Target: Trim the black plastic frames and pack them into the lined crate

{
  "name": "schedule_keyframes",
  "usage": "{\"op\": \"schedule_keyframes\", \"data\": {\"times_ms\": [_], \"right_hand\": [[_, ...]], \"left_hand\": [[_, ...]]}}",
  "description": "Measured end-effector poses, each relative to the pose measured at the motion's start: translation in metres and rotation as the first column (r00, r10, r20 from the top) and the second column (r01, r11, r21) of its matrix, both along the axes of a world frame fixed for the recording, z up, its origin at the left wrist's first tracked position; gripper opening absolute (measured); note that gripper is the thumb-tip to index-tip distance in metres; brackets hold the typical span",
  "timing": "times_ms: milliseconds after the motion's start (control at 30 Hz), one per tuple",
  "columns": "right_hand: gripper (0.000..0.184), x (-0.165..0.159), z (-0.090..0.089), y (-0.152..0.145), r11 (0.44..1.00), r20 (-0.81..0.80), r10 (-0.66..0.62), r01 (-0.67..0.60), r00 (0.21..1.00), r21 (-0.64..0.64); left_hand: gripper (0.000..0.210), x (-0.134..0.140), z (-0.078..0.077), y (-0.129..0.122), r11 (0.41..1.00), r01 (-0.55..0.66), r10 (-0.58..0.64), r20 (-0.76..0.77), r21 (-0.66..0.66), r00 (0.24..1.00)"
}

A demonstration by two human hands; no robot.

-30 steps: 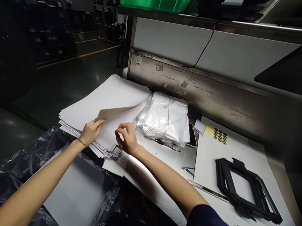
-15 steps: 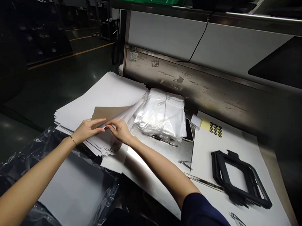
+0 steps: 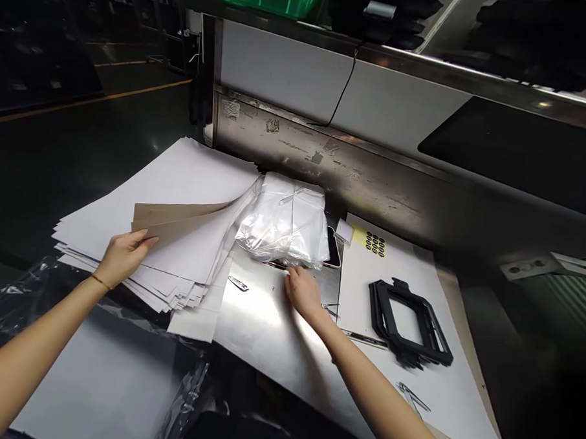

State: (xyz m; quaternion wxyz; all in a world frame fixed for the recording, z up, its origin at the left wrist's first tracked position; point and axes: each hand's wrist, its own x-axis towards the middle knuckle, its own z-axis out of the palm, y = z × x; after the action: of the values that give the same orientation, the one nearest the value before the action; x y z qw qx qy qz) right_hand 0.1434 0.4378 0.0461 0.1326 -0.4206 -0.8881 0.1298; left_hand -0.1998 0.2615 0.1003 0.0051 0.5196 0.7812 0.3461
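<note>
Left hand (image 3: 124, 254) clamped, thumb against fingers, on the free edge of the lifted paper sheets (image 3: 189, 250), whose brown undersides show; the white paper stack (image 3: 178, 176) lies beneath and beyond this hand. Right hand (image 3: 303, 291) with fingers curled beside a dark pen (image 3: 275, 265); whether they grip it cannot be told. Just beyond it rests a clear plastic bundle (image 3: 288, 219); to its right lie black frames (image 3: 380, 311) and nippers (image 3: 413, 398).

Shows an unevenly stacked pile of white sheets (image 3: 171, 178) immediately left of the plastic-wrapped bundle (image 3: 287, 222), with upper layers curled toward it, exposing brown undersides.
</note>
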Motion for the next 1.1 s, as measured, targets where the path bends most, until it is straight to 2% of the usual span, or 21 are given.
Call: {"op": "schedule_keyframes", "data": {"times_ms": [67, 167, 267, 367, 433, 500, 600, 667, 733, 800, 833, 967, 1100], "right_hand": [[0.023, 0.01, -0.004, 0.011, 0.996, 0.037, -0.083, 0.084, 0.996, -0.03], [0.024, 0.012, -0.003, 0.02, 0.987, 0.049, -0.109, 0.114, 0.993, -0.117], [0.023, 0.007, 0.007, 0.012, 0.964, -0.006, -0.059, 0.056, 0.998, -0.26], [0.024, -0.006, 0.026, -0.013, 0.898, -0.134, 0.003, -0.062, 0.991, -0.435], [0.024, -0.024, 0.04, -0.034, 0.803, -0.238, 0.052, -0.182, 0.97, -0.568], [0.024, -0.048, 0.053, -0.052, 0.659, -0.337, 0.101, -0.317, 0.936, -0.682], [0.027, -0.087, 0.072, -0.064, 0.446, -0.472, 0.129, -0.476, 0.872, -0.758], [0.027, -0.108, 0.082, -0.063, 0.353, -0.553, 0.12, -0.556, 0.825, -0.753], [0.025, -0.121, 0.089, -0.061, 0.305, -0.623, 0.105, -0.622, 0.775, -0.721], [0.023, -0.129, 0.092, -0.06, 0.313, -0.672, 0.091, -0.661, 0.735, -0.682], [0.022, -0.133, 0.092, -0.061, 0.343, -0.685, 0.081, -0.665, 0.724, -0.663], [0.022, -0.136, 0.084, -0.065, 0.537, -0.707, 0.0, -0.596, 0.708, -0.597], [0.025, -0.111, 0.08, -0.064, 0.661, -0.735, -0.093, -0.51, 0.672, -0.55]], "left_hand": [[0.022, 0.002, -0.001, 0.0, 1.0, 0.026, -0.026, -0.037, -0.001, 0.999], [0.018, 0.007, -0.004, -0.002, 0.999, 0.041, -0.038, -0.102, 0.023, 0.994], [0.025, 0.011, -0.009, -0.003, 0.994, 0.102, -0.092, -0.173, 0.048, 0.981], [0.027, 0.018, -0.009, -0.001, 0.966, 0.26, -0.256, -0.235, -0.017, 0.938], [0.028, 0.025, -0.007, 0.001, 0.924, 0.368, -0.382, -0.243, -0.103, 0.892], [0.032, 0.033, -0.004, 0.004, 0.877, 0.445, -0.478, -0.229, -0.181, 0.848], [0.043, 0.041, 0.001, 0.007, 0.849, 0.466, -0.517, -0.214, -0.25, 0.829], [0.035, 0.045, 0.004, 0.009, 0.857, 0.439, -0.498, -0.216, -0.271, 0.84], [0.024, 0.047, 0.007, 0.012, 0.868, 0.408, -0.472, -0.217, -0.284, 0.854], [0.02, 0.05, 0.008, 0.014, 0.875, 0.38, -0.451, -0.218, -0.3, 0.866], [0.019, 0.052, 0.008, 0.015, 0.877, 0.37, -0.444, -0.219, -0.309, 0.869], [0.017, 0.056, 0.006, 0.017, 0.861, 0.376, -0.456, -0.192, -0.343, 0.869], [0.017, 0.043, 0.004, 0.014, 0.872, 0.356, -0.411, -0.107, -0.335, 0.905]]}}
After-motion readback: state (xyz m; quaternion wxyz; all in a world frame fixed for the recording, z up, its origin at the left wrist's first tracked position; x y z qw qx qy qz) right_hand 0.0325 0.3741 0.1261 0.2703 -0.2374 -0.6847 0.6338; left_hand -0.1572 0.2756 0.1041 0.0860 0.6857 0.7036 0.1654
